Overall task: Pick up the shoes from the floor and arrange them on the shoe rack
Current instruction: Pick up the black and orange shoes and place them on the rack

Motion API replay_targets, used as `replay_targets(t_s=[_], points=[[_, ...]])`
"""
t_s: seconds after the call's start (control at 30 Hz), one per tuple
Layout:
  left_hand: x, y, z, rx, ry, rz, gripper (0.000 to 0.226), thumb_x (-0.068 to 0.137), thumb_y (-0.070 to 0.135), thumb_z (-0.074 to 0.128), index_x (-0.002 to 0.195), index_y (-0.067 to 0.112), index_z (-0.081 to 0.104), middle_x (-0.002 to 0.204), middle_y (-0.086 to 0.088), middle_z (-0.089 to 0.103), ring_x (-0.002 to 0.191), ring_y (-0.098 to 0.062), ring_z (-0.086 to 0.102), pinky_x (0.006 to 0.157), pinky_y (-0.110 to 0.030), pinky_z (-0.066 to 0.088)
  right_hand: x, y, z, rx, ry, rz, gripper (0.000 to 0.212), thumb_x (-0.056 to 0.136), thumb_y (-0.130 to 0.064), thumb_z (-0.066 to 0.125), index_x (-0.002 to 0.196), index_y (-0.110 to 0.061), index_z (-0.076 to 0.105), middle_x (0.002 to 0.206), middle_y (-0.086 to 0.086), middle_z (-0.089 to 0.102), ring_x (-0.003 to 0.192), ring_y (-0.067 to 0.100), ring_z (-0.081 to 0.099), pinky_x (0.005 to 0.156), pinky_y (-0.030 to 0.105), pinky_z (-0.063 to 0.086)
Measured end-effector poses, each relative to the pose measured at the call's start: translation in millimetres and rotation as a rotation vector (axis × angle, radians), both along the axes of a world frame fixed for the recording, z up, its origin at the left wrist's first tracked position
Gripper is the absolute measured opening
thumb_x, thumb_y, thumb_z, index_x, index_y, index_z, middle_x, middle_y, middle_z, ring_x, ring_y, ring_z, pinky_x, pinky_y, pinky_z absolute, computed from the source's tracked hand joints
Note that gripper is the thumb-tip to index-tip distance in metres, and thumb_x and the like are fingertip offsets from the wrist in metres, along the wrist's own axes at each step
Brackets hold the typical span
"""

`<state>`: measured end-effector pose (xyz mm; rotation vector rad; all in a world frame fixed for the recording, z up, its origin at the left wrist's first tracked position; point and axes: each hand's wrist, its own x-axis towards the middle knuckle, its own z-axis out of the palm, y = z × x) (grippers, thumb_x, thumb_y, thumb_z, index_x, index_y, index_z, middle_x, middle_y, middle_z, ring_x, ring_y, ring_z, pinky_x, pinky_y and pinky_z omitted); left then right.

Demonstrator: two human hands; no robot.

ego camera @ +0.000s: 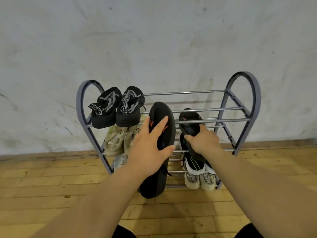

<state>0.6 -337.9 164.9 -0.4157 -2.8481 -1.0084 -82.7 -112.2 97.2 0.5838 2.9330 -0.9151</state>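
A grey metal shoe rack [240, 120] with several tiers stands against the wall. My left hand [147, 150] grips a black shoe with orange marks [163, 114], sole towards me, toe up, in front of the rack's middle. My right hand [202, 141] holds its black mate [188, 124] by the heel, its toe poking between the top bars. A black pair with white lettering [116, 109] sits on the top tier at the left. A beige pair [118, 140] lies on the tier below. A black-and-white pair [193, 162] and a grey pair [200, 181] fill the lower right.
A stained white wall [154, 40] rises behind the rack. The wooden plank floor [51, 186] spreads around it. A white shoe [120, 160] shows on a lower tier at the left. My dark-clothed knees [125, 232] edge the frame's bottom.
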Motion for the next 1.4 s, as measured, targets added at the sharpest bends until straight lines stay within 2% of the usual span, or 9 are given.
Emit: replay_targets(t_s=[0.3, 0.47, 0.6, 0.67, 0.77, 0.9, 1.03, 1.23, 1.4], points=[[-10, 3, -8, 0.113, -0.006, 0.001, 0.09, 0.089, 0.056, 0.073, 0.152, 0.068, 0.01, 0.168, 0.026, -0.009, 0.159, -0.013, 0.0, 0.126, -0.045, 0.023, 25, 9, 6, 0.166, -0.241, 0.224, 0.109, 0.079, -0.073, 0.063, 0.163, -0.025, 0.014, 0.162, 0.018, 0.029, 0.145, 0.043, 0.031, 0.115, 0.051, 0.037], [0, 28, 6, 0.378, 0.02, 0.099, 0.093, 0.087, 0.053, 0.076, 0.157, 0.059, 0.016, 0.167, 0.021, -0.002, 0.157, -0.012, 0.014, 0.125, -0.035, 0.024, 111, 22, 66, -0.476, -0.173, 0.518, 0.097, 0.078, -0.051, 0.08, 0.156, -0.055, 0.022, 0.153, -0.008, 0.043, 0.13, 0.011, 0.058, 0.105, 0.04, 0.052], [13, 70, 17, 0.62, 0.002, 0.143, 0.099, 0.085, 0.047, 0.081, 0.16, 0.05, 0.018, 0.163, 0.006, 0.012, 0.131, -0.009, 0.04, 0.089, 0.007, 0.029, 146, 31, 76, -0.611, -0.001, 0.574, 0.085, 0.088, -0.027, 0.082, 0.145, -0.063, 0.029, 0.143, -0.009, 0.058, 0.126, 0.007, 0.063, 0.106, 0.043, 0.054], [22, 89, 21, 0.694, -0.002, 0.13, 0.103, 0.081, 0.046, 0.084, 0.16, 0.05, 0.018, 0.157, 0.006, 0.02, 0.123, -0.005, 0.042, 0.07, 0.009, 0.033, 158, 39, 81, -0.58, 0.079, 0.558, 0.089, 0.088, -0.021, 0.081, 0.138, -0.074, 0.03, 0.138, -0.012, 0.063, 0.124, 0.009, 0.065, 0.104, 0.045, 0.055], [36, 103, 18, 0.724, 0.027, 0.038, 0.107, 0.08, 0.042, 0.086, 0.159, 0.053, 0.015, 0.149, 0.012, 0.022, 0.127, -0.004, 0.045, 0.075, 0.007, 0.036, 171, 71, 95, -0.596, 0.054, 0.55, 0.091, 0.092, -0.005, 0.075, 0.138, -0.073, 0.037, 0.134, -0.01, 0.069, 0.127, 0.009, 0.063, 0.107, 0.04, 0.053], [50, 93, 7, 0.52, 0.007, -0.178, 0.087, 0.086, 0.04, 0.081, 0.153, 0.056, 0.028, 0.137, 0.022, 0.032, 0.121, 0.0, 0.053, 0.087, -0.015, 0.054, 188, 149, 112, -0.849, -0.168, 0.524, 0.084, 0.095, 0.005, 0.065, 0.155, -0.047, 0.038, 0.144, 0.008, 0.064, 0.134, 0.03, 0.059, 0.111, 0.057, 0.044], [38, 80, -10, 0.203, -0.031, -0.209, 0.066, 0.09, 0.044, 0.076, 0.143, 0.057, 0.04, 0.133, 0.021, 0.04, 0.119, -0.004, 0.054, 0.096, -0.028, 0.053, 196, 193, 92, -0.914, -0.303, 0.408, 0.076, 0.099, 0.009, 0.055, 0.154, -0.04, 0.042, 0.142, 0.011, 0.065, 0.13, 0.036, 0.062, 0.108, 0.058, 0.047], [1, 92, -43, -0.016, -0.137, -0.091, 0.079, 0.094, 0.048, 0.071, 0.16, 0.044, 0.028, 0.152, 0.001, 0.033, 0.112, -0.01, 0.052, 0.1, -0.029, 0.041, 162, 163, 55, -0.936, -0.208, 0.105, 0.061, 0.103, 0.003, 0.052, 0.145, -0.041, 0.051, 0.125, 0.0, 0.075, 0.117, 0.026, 0.07, 0.084, 0.042, 0.059], [-26, 104, -69, -0.114, -0.165, -0.061, 0.079, 0.095, 0.051, 0.067, 0.16, 0.048, 0.022, 0.163, -0.007, 0.025, 0.147, -0.03, 0.035, 0.117, -0.046, 0.04, 117, 130, 28, -1.001, -0.078, -0.061, 0.063, 0.103, 0.0, 0.053, 0.153, -0.037, 0.042, 0.13, 0.006, 0.07, 0.114, 0.03, 0.069, 0.093, 0.05, 0.058]])
